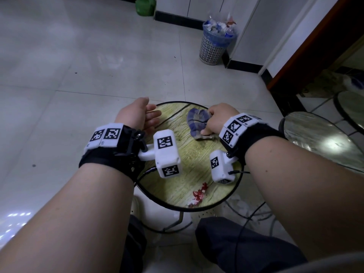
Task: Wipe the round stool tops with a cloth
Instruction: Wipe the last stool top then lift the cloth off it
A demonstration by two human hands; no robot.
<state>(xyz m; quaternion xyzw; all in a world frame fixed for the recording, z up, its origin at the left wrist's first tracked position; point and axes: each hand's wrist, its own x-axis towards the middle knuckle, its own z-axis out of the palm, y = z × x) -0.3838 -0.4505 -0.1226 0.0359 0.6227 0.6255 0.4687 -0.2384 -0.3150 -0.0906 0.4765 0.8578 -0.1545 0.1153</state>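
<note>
A round stool top (185,174) with a yellow-green wood-grain print and a black rim stands right in front of me. A crumpled blue checked cloth (198,122) lies on its far part. My right hand (218,121) grips the cloth from the right, fingers curled into it and thumb pressing its near edge. My left hand (140,115) hovers at the stool's left rim, palm turned inward, fingers relaxed and holding nothing. Both wrists carry black bands with white marker blocks.
A second round stool top (319,138), shiny and grey, stands to the right, with another one (352,107) behind it. A full white wastebasket (213,44) sits by the far wall. A green bag (145,5) lies farther back. Cables trail on the tiled floor under the stool.
</note>
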